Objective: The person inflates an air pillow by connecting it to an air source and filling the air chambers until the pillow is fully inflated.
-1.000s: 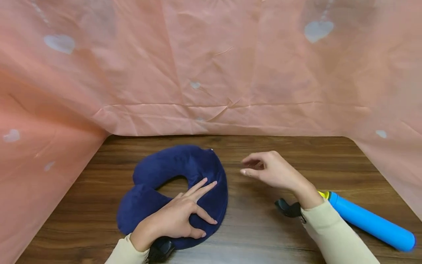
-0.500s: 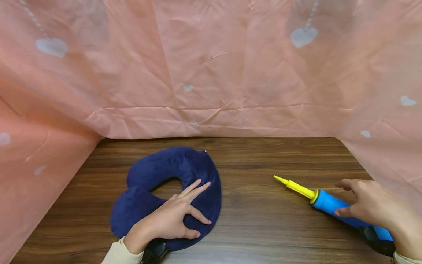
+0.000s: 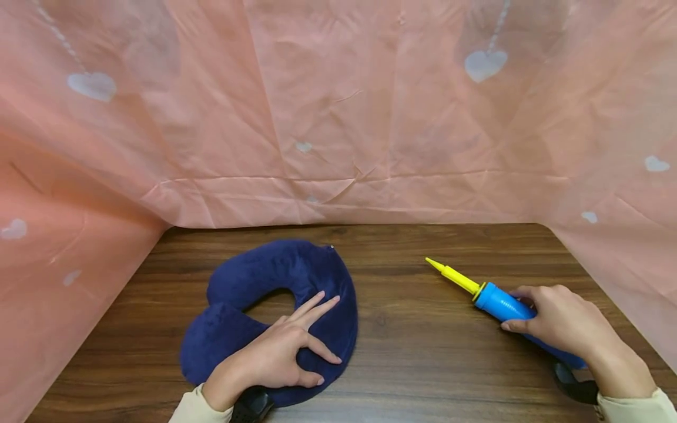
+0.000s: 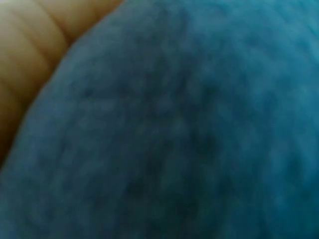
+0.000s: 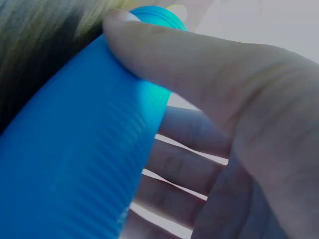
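Note:
A dark blue U-shaped neck pillow (image 3: 264, 264) lies on the table at centre left. My left hand (image 3: 280, 352) rests on its near right part, fingers straight and spread. In the left wrist view the pillow's fabric (image 4: 174, 124) fills nearly everything, blurred. On the right, my right hand (image 3: 566, 323) grips the barrel of a blue hand air pump (image 3: 499, 302), whose yellow nozzle (image 3: 460, 279) points to the far left. The right wrist view has the thumb (image 5: 164, 55) across the ribbed blue barrel (image 5: 84, 149), with the fingers round its other side.
The brown wooden table (image 3: 391, 364) has bare wood between pillow and pump. Peach fabric (image 3: 338, 117) printed with pale hearts hangs at the back and both sides. Dark wrist cameras (image 3: 573, 385) sit under the wrists.
My right hand has moved right to the air pump, closed round it and shifted it slightly to the far left. The left hand stays on the neck pillow.

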`<move>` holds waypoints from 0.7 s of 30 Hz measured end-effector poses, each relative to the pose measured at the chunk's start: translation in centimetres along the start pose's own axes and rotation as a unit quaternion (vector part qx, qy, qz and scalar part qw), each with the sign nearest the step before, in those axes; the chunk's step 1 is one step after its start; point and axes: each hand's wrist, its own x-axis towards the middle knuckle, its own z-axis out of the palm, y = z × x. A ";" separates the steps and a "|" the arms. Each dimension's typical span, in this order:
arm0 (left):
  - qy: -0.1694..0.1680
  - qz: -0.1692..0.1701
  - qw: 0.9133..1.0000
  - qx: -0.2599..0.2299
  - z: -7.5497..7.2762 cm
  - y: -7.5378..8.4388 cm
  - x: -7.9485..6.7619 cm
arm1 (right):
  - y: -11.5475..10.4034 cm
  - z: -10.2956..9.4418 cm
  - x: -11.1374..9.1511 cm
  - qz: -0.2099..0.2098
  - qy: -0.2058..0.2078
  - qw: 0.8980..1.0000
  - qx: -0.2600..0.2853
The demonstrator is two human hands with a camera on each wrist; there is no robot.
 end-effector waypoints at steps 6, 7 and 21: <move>0.011 0.004 1.000 0.000 0.0 0.2 -0.3 | -0.5 -0.7 -1.0 0.014 0.034 0.999 0.007; 0.017 0.005 1.000 0.002 -0.1 0.3 -0.3 | -0.9 -0.9 -1.2 0.014 0.043 0.999 0.010; 0.177 -0.181 0.943 0.216 -6.7 2.4 3.5 | -9.9 -3.5 3.4 -0.072 0.088 0.993 -0.010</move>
